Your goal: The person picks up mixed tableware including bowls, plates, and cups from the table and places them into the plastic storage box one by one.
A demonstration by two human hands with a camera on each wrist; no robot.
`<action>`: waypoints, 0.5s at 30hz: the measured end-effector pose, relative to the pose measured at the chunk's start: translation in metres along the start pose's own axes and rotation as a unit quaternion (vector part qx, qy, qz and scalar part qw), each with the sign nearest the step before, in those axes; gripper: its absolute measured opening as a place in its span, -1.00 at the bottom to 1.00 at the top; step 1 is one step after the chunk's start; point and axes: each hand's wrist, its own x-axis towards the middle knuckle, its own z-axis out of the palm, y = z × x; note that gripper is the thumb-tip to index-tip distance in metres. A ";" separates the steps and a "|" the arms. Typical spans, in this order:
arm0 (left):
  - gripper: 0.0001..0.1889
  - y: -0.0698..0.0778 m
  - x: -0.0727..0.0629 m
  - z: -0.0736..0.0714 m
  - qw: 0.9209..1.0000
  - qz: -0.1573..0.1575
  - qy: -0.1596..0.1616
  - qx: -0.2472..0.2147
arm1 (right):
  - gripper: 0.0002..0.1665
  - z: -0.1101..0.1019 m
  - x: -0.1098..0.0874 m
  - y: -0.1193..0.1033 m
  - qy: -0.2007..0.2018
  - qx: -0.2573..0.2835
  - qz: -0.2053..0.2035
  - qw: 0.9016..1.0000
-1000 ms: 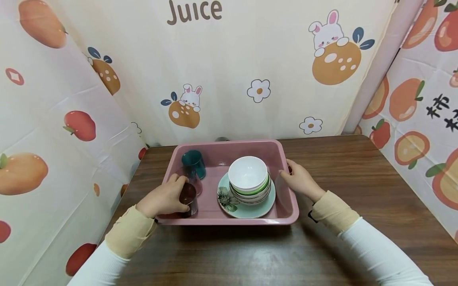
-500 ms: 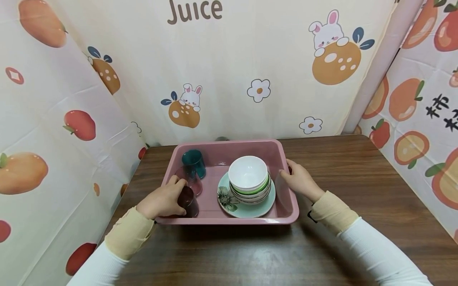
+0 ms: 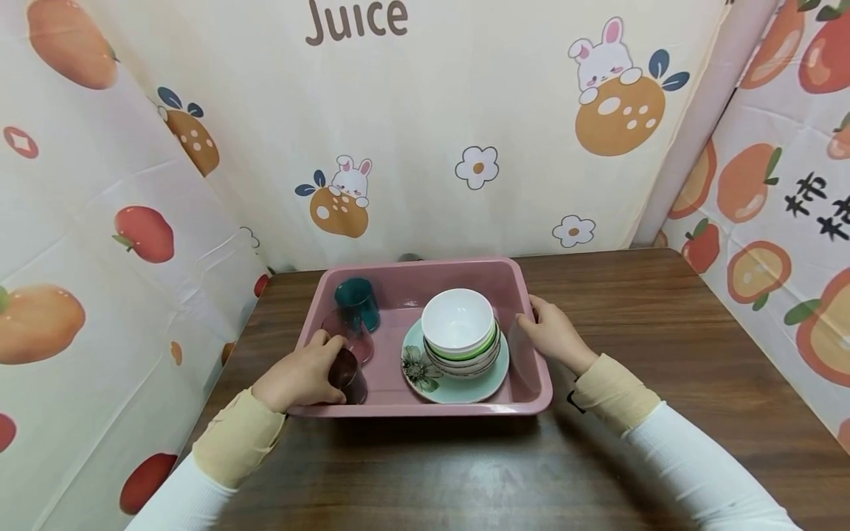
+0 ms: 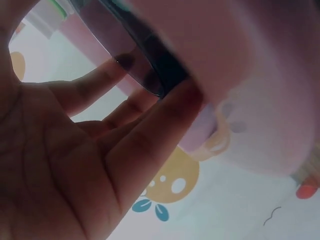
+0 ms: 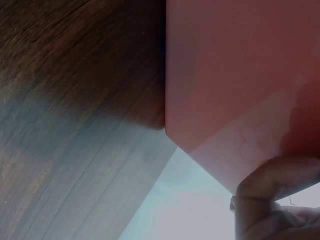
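A dark drinking glass [image 3: 350, 376] stands in the front left corner of a pink plastic tub [image 3: 412, 410]. My left hand [image 3: 302, 372] reaches over the tub's left rim, with thumb and fingers curled round this glass at its rim. In the left wrist view, fingertips [image 4: 127, 62] overlap the dark glass. Behind it stand a clear pinkish glass [image 3: 358, 343] and a teal glass [image 3: 358, 299]. My right hand [image 3: 558, 335] grips the tub's right rim; in the right wrist view bent fingers [image 5: 260, 192] lie at the edge of the tub wall [image 5: 220, 90].
Inside the tub on the right, a white bowl [image 3: 458, 321] tops a stack of bowls on a pale green flowered plate [image 3: 421, 372]. The tub rests on a brown wooden table [image 3: 465, 479]. Fruit-print curtains [image 3: 425, 147] hang behind and on both sides.
The dark glass has shifted slightly and my left thumb has drawn a little left along it. My right hand keeps its place on the tub rim. The head view has shifted slightly.
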 end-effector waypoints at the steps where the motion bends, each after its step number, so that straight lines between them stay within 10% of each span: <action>1: -0.24 0.000 0.000 0.000 1.000 -0.002 -0.003 -0.002 | -0.41 0.000 0.000 0.000 0.000 0.000 -0.002 1.000; 15: -0.38 -0.011 -0.006 -0.010 0.999 -0.011 -0.004 -0.041 | -0.42 0.003 0.000 0.002 -0.002 0.015 -0.003 1.000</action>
